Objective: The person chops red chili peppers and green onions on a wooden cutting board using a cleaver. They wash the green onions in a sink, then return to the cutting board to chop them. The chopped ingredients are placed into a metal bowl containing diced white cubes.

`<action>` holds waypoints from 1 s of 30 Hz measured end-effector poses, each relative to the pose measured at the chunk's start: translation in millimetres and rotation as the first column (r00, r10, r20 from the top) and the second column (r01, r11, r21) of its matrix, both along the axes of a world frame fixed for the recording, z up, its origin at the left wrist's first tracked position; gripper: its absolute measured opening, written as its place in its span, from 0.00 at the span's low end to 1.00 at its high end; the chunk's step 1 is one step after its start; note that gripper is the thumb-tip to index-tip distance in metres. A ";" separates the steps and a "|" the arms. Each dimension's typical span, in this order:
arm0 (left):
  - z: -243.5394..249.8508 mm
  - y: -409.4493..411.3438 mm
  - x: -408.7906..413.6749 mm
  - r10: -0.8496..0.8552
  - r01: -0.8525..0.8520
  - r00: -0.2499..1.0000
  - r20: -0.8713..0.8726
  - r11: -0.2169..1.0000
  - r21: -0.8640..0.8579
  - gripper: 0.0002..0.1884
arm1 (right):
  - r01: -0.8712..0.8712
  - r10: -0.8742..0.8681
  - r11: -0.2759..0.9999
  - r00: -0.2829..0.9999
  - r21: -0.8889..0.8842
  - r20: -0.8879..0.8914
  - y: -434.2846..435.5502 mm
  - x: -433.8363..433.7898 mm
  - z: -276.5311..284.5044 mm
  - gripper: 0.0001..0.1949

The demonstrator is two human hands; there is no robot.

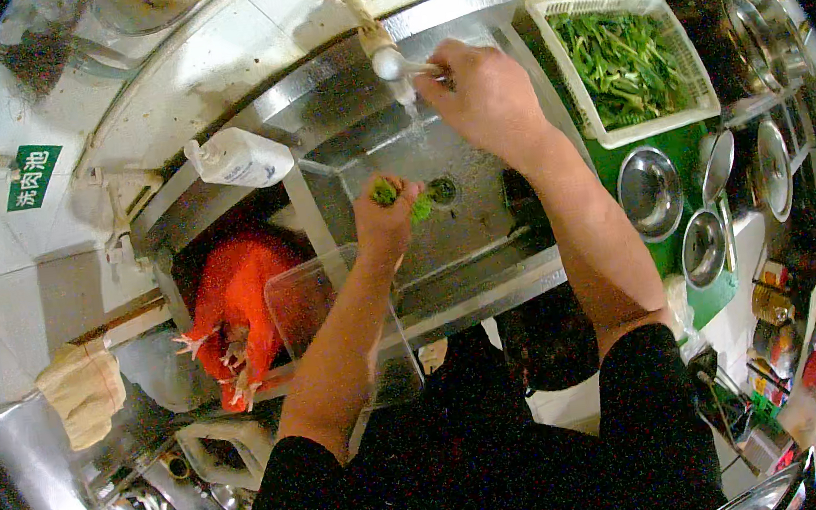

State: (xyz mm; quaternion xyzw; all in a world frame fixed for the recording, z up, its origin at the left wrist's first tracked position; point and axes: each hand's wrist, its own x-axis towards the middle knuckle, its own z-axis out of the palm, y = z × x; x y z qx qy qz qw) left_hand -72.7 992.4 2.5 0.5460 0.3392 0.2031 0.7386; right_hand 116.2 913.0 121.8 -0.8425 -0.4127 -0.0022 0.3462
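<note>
My left hand (pixel 382 224) is closed around a small bunch of green vegetable (pixel 421 208), held over the metal sink (pixel 462 230). Bits of green stick out at both sides of the fist. At the far wall, my right hand (pixel 492 98) has its fingers on the handle of the water tap (pixel 388 64). Below the tap a stream of water (pixel 413 112) falls into the basin. The drain (pixel 442 190) lies just right of my left hand.
A white plastic basket (pixel 665 129) of leafy greens (pixel 617 69) stands right of the sink, near metal bowls (pixel 650 193) on a green board (pixel 719 299). To the left are a white plastic jug (pixel 246 158), a red plastic bag (pixel 237 274) and a clear plastic container (pixel 306 289).
</note>
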 end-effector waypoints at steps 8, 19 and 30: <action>104.6 1.5 4.2 -0.072 0.096 0.994 -0.082 0.938 0.332 0.07 | -0.230 0.288 0.898 0.952 0.374 -0.107 -7.4 -59.2 -2.3 0.12; 37.4 -19.2 3.7 -0.229 0.223 0.968 0.099 0.972 0.071 0.08 | 0.485 -0.494 0.858 0.692 -0.168 -0.526 -252.4 -175.2 -117.2 0.13; 95.6 -40.8 -3.2 -0.344 0.318 0.890 0.300 0.939 0.133 0.08 | 0.532 -0.671 0.740 0.540 -0.412 -0.508 -412.0 -351.3 -131.7 0.13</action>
